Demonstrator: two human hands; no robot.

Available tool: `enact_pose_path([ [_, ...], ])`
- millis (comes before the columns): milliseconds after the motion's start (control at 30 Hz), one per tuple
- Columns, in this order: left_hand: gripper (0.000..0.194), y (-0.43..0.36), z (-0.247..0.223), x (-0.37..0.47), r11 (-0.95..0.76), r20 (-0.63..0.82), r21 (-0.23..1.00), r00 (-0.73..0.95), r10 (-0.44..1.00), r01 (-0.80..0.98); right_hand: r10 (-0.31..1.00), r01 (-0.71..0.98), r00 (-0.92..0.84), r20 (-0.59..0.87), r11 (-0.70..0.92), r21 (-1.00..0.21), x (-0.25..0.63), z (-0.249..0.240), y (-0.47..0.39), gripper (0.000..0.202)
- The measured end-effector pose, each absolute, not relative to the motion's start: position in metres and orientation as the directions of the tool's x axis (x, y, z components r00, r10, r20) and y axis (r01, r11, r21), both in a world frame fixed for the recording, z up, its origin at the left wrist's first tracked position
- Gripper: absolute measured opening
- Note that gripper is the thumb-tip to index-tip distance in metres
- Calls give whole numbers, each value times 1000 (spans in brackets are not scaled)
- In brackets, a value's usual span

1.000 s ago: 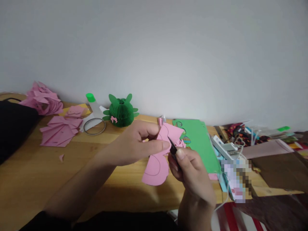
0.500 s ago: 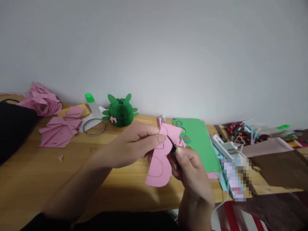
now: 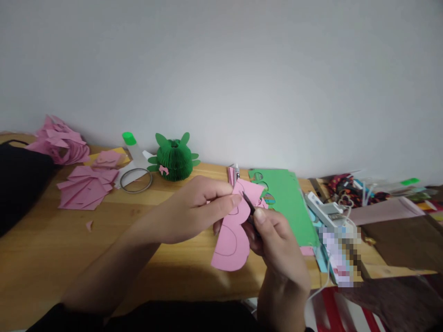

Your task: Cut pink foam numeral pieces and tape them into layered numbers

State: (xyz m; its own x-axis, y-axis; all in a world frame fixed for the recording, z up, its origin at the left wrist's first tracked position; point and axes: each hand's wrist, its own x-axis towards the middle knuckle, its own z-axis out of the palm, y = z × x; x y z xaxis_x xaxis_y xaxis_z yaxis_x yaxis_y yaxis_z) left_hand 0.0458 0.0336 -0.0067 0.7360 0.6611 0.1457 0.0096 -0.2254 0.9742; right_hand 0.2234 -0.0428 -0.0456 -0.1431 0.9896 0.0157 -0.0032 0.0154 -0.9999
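Between thumb and fingers, my left hand [image 3: 204,207] pinches a piece of pink paper [image 3: 231,246] with rounded scalloped edges and drawn curved lines. My right hand [image 3: 277,240] is closed around dark scissors [image 3: 248,205], whose blades lie at the paper's upper part. The handles are mostly hidden by the fingers. Behind the hands stands a green honeycomb paper figure [image 3: 175,161] with leaf-shaped pieces and a small pink bow. A green sheet [image 3: 289,207] with egg-shaped patterns lies to the right of the paper.
Pink paper pieces [image 3: 86,186] and a crumpled pink heap [image 3: 60,143] lie at left, near a roll of tape [image 3: 136,180] and a green-capped glue bottle [image 3: 133,145]. A white power strip [image 3: 323,210] and brown cardboard [image 3: 398,240] are at right. A wall rises behind the table.
The scissors and pink paper have shifted very slightly; the blades still meet the paper's upper part. Both hands keep their hold, and the view has moved a little.
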Motion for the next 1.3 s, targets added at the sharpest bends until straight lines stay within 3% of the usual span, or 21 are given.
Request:
enact_pose_path([
  [633, 33, 33, -6, 45, -178, 147, 983, 753, 641, -41, 987, -51, -159, 8, 0, -999, 225, -49, -45, 52],
  [1300, 38, 21, -16, 53, -194, 202, 978, 611, 765, -81, 1000, -1, -7, -10, -10, -1000, 212, -47, -41, 54],
])
